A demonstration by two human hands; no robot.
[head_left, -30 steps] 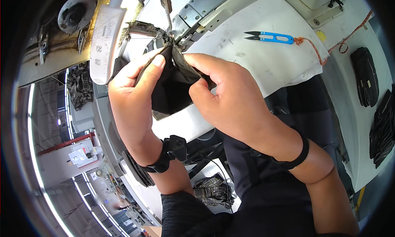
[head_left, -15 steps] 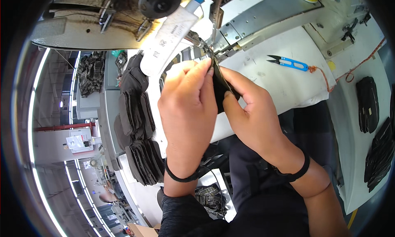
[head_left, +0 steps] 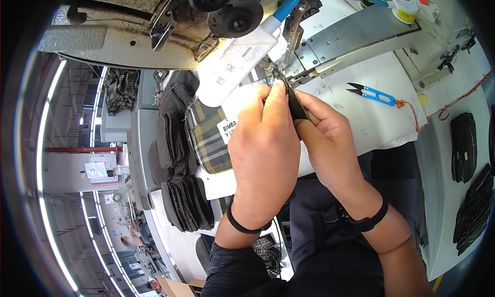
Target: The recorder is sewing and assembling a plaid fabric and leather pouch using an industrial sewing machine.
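Plaid cloth in grey and olive: the pouch-like piece (head_left: 209, 145) lies left of centre, its far edge at the sewing machine (head_left: 356, 52). Of the 2 hands, the left hand (head_left: 265, 152) pinches that edge and the right hand (head_left: 330, 142) holds its dark border, thumb against fingers. I judge it light, soft and not fragile, best gripped along the thicker seam. Near left, a cardboard box (head_left: 172, 287); I cannot tell its contents.
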